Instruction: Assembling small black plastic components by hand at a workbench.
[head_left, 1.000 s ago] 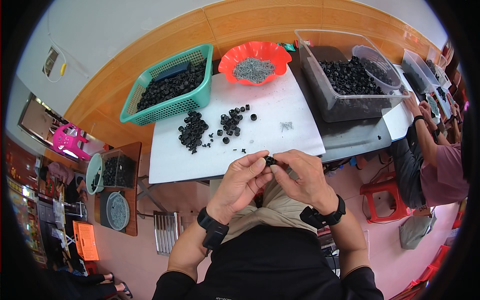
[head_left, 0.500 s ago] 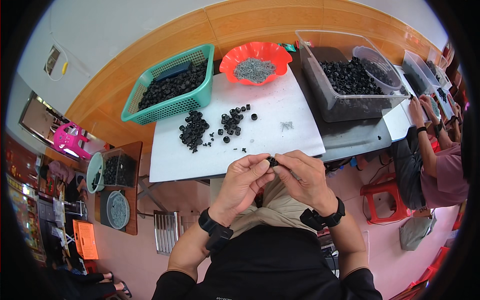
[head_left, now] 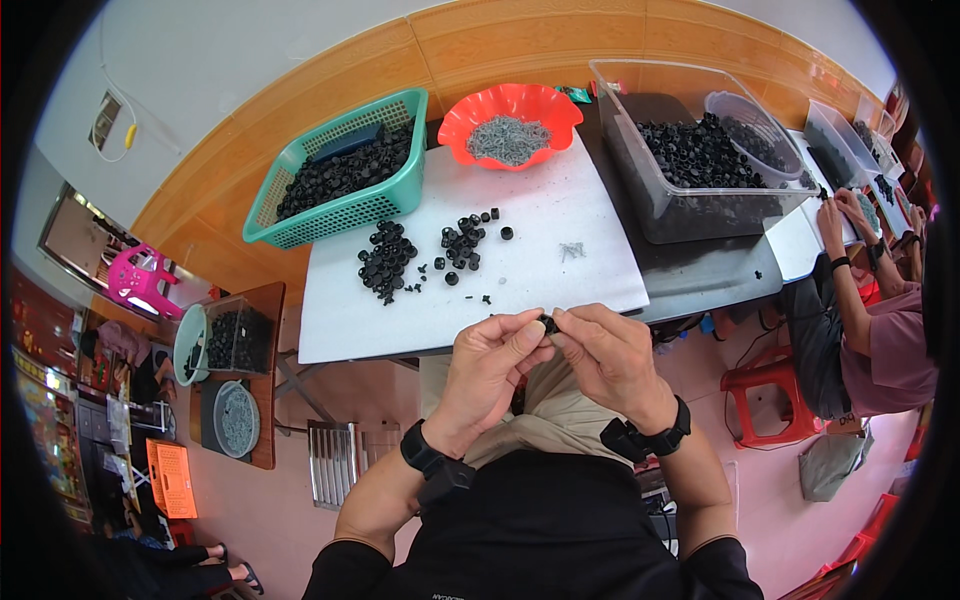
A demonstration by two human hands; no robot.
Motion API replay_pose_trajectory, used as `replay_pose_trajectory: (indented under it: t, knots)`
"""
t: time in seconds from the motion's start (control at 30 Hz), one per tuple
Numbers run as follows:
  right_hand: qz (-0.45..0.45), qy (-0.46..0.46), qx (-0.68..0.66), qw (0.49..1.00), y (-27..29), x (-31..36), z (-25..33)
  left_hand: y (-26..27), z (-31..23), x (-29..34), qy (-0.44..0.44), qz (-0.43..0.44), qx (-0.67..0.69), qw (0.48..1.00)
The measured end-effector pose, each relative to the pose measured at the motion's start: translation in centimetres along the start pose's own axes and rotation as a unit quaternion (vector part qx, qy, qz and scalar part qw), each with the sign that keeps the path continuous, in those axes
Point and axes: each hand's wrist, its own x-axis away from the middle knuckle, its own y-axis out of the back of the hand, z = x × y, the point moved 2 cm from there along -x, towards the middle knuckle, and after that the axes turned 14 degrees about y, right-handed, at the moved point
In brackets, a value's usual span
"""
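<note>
Over the near edge of a flat white tabletop sheet (head_left: 330,335), as the head view has it, a small black part, apparently plastic (head_left: 547,324), sits between both hands, mostly covered by the fingers. It looks light and stiff, probably smooth enough to slip if pinched off-centre, and not obviously fragile; its outer rim seems the best place to take hold, with thumb and forefinger on opposite sides.

The left hand (head_left: 485,370) pinches it from one side, thumb against forefinger with hardly any gap beyond the part's own width. The right hand (head_left: 615,365) meets it from the other side, thumb and fingertips drawn close together on the part; whether they grip a second tiny piece is hidden.

Beyond the hands lie a heap of flat black round pieces (head_left: 385,265) and, just beside it, a looser group of short black cylinders (head_left: 460,245). A little cluster of thin grey pins (head_left: 572,251) lies apart to the right; a red wavy-rimmed bowl (head_left: 566,113) farther back holds many more.
</note>
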Motion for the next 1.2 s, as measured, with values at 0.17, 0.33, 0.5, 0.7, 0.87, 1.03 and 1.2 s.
replay_pose_trajectory:
  t: [0.17,0.33,0.5,0.7,0.87,1.03,1.2]
  knots:
    - [0.011,0.018,0.016,1.0,0.1,0.1,0.0,-0.2,0.1,0.2,-0.017,-0.016,-0.016,1.0]
    - [0.024,0.025,0.031,0.999,-0.1,0.3,0.3,0.0,0.3,0.2,-0.017,-0.024,-0.032,0.999]
    - [0.017,0.017,0.026,0.999,-0.1,0.4,0.2,-0.3,0.5,0.2,-0.027,-0.044,-0.051,0.997]
    - [0.018,0.006,-0.003,1.0,0.3,0.0,0.2,-0.2,0.4,0.3,-0.052,-0.053,-0.105,0.992]
    - [0.03,-0.001,-0.017,0.999,0.6,-0.5,0.3,-0.3,0.3,0.5,-0.079,-0.046,-0.144,0.985]
    - [0.037,-0.009,-0.008,0.999,0.6,-0.4,0.4,-0.4,0.4,0.6,-0.06,-0.045,-0.123,0.99]
    - [0.038,-0.001,-0.019,0.999,0.9,-0.7,0.2,-0.4,0.3,0.9,-0.056,-0.038,-0.125,0.99]
